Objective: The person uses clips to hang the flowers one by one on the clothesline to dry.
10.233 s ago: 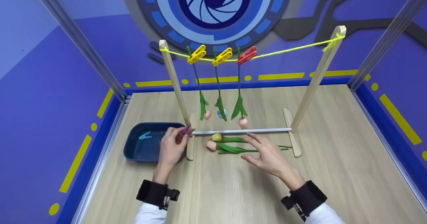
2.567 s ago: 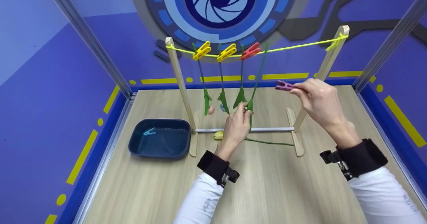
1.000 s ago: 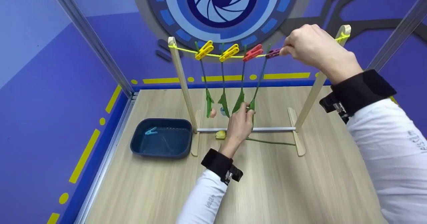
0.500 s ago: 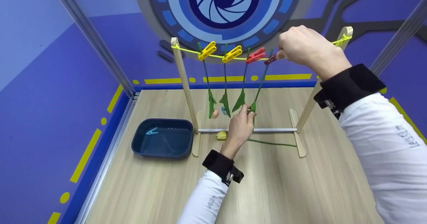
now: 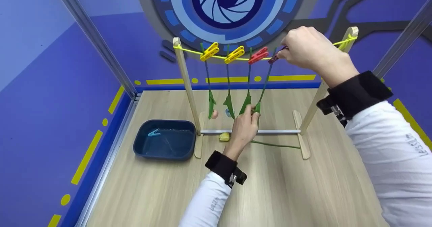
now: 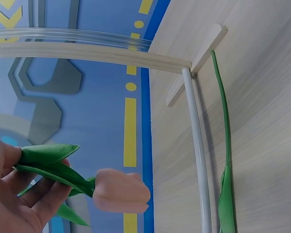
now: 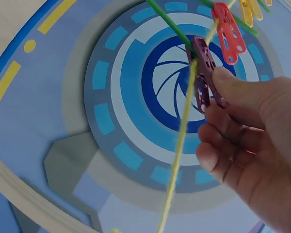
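Note:
My right hand holds a purple clothespin by its handles, between thumb and fingers. The clothespin's nose sits at the yellow cord and a green stem. Lower down, my left hand grips that stem's leaves, and a pink tulip head points out past the fingers in the left wrist view. To the left along the cord, two yellow clothespins and a red clothespin each hang a tulip head down. A yellow tulip lies on the table below, partly hidden by my left hand.
A wooden frame with two posts carries the cord, joined at the bottom by a grey bar. Left of it stands a dark blue basin holding a light blue clothespin. Patterned walls enclose the table.
My right hand has brought the purple clothespin from the basin side up to the cord, at the stem. My left hand has raised the pink tulip from the table to the line.

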The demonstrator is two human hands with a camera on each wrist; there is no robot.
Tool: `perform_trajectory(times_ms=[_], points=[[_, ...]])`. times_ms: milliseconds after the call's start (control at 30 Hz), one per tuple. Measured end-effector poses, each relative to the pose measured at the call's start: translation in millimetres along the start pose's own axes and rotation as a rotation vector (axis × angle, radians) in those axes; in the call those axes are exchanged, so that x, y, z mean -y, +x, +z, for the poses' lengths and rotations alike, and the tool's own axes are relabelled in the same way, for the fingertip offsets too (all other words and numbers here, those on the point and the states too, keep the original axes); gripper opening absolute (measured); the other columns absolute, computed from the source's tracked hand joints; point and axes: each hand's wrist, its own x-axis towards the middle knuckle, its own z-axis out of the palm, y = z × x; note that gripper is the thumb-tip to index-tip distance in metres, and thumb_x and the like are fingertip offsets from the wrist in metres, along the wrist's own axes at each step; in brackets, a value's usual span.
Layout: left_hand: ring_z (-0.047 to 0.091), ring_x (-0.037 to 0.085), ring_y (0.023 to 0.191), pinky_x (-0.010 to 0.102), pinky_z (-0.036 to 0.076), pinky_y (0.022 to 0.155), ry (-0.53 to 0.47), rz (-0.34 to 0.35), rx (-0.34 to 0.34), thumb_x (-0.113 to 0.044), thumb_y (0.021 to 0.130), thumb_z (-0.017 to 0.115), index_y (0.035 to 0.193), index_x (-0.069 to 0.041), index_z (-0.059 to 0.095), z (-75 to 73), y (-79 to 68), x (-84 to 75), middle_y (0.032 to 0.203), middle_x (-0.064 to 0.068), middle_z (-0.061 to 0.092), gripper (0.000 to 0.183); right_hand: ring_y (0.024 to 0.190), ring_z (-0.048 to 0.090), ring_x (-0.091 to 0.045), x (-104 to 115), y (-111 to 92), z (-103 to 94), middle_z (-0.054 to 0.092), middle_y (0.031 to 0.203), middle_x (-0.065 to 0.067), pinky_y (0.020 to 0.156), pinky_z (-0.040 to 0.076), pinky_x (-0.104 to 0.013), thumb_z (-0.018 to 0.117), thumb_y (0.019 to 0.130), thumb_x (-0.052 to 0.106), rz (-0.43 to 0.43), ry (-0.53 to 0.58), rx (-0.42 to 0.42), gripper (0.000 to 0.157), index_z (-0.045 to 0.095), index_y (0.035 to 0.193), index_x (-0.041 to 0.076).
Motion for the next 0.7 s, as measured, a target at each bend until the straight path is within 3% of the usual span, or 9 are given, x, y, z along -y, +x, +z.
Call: perform_trajectory(times_ms=[100,200,267,367,500,700], points=[[0.068,0.013,0.075,0.021,0.049,0.064,0.004,0.004,-0.011,-0.022,0.105,0.047,0.131,-0.007,0.056,1.0,-0.6,-1.5,0.094,0.008,0.074,0.031,0.078,0.058,-0.037,-1,-8,14.1,0.066,0.09,-0.023,0.069,0.046,-0.045,0.06,0.099,0.021,0.003,0.057,-0.189,0.03,0.072,0.11,-0.005],[0.072,0.017,0.087,0.024,0.054,0.071,-0.002,-0.007,-0.011,-0.023,0.104,0.049,0.13,-0.008,0.057,1.6,-1.2,-4.1,0.099,0.008,0.075,0.031,0.089,0.058,-0.04,-4,-18,32.8,0.065,0.096,-0.025,0.078,0.047,-0.049,0.06,0.099,0.02,0.01,0.154,-0.426,0.035,0.067,0.121,-0.006],[0.072,0.016,0.087,0.024,0.054,0.071,-0.005,-0.015,-0.008,-0.024,0.104,0.049,0.13,-0.009,0.057,0.6,-1.3,-5.7,0.1,0.008,0.075,0.031,0.085,0.058,-0.038,-7,-23,46.3,0.064,0.092,-0.025,0.074,0.045,-0.044,0.061,0.099,0.02,0.011,0.221,-0.582,0.034,0.068,0.12,-0.005],[0.071,0.015,0.086,0.023,0.053,0.071,-0.01,-0.023,-0.008,-0.025,0.104,0.05,0.131,-0.01,0.056,-0.7,-1.7,-6.0,0.101,0.007,0.075,0.032,0.083,0.059,-0.036,-12,-29,64.7,0.065,0.091,-0.024,0.072,0.041,-0.036,0.063,0.098,0.021,0.009,0.316,-0.746,0.031,0.071,0.115,-0.003],[0.069,0.015,0.083,0.022,0.051,0.069,-0.001,-0.016,-0.013,-0.024,0.103,0.051,0.132,-0.009,0.056,-2.2,-1.9,-5.7,0.1,0.007,0.074,0.033,0.084,0.061,-0.034,-13,-38,87.6,0.067,0.089,-0.021,0.072,0.039,-0.032,0.065,0.096,0.018,-0.008,0.38,-0.849,0.026,0.074,0.112,0.0],[0.07,0.016,0.09,0.023,0.054,0.075,0.008,-0.004,-0.015,-0.023,0.102,0.055,0.133,-0.009,0.056,-1.8,-2.2,-4.8,0.104,0.007,0.074,0.034,0.084,0.063,-0.036,-11,-50,116.8,0.069,0.087,-0.02,0.073,0.044,-0.041,0.069,0.092,0.011,-0.032,0.425,-0.886,0.021,0.075,0.11,0.001]])
